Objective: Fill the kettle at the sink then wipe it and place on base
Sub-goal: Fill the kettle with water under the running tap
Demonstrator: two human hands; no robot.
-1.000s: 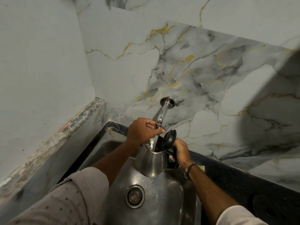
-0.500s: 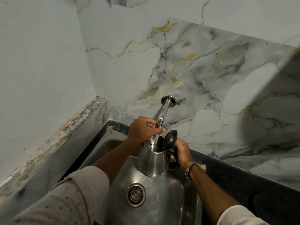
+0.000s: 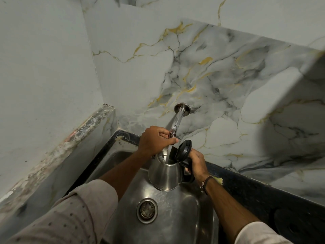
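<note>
A steel kettle (image 3: 165, 175) with its black lid (image 3: 183, 150) flipped up is held over the steel sink (image 3: 175, 217), under the chrome wall tap (image 3: 178, 118). A stream of water runs from the tap into the kettle's mouth. My right hand (image 3: 197, 163) grips the kettle's black handle on its right side. My left hand (image 3: 155, 140) is closed around the tap's lever just above the kettle. The kettle's bottom hangs a little above the sink floor.
The drain strainer (image 3: 147, 210) sits in the sink floor below the kettle. A dark counter (image 3: 260, 192) runs to the right, with a round black kettle base (image 3: 295, 226) at the lower right. A worn ledge (image 3: 70, 147) borders the sink's left. Marble wall behind.
Almost nothing has moved; both hands hold their places while water keeps running into the kettle. The view has shifted slightly.
</note>
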